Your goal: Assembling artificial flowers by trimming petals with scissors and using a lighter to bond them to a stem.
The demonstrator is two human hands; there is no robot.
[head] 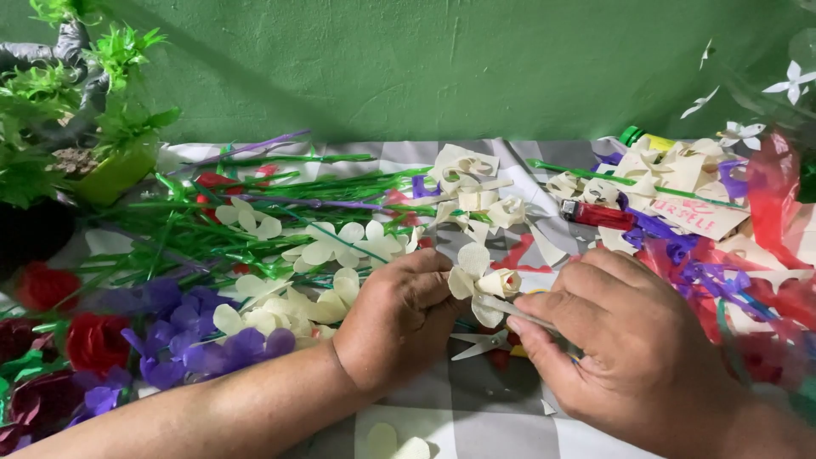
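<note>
My left hand [398,316] pinches the base of a small cream paper flower [481,285] whose petals curl around a rolled centre. My right hand [625,348] grips a thin pale stem or stick [529,317] that runs up into the flower from below. Both hands meet over a grey-and-white checked cloth [476,408]. A pair of scissors [480,342] with red handles lies on the cloth just beneath the flower, partly hidden by my hands.
Green stems [280,200] with cream petals [336,246] lie at the left, with purple flowers [183,336] and red roses [95,340] nearer. A potted green plant [81,110] stands far left. Cut cream paper [663,174], a red lighter [599,215] and red and purple strips [722,280] fill the right.
</note>
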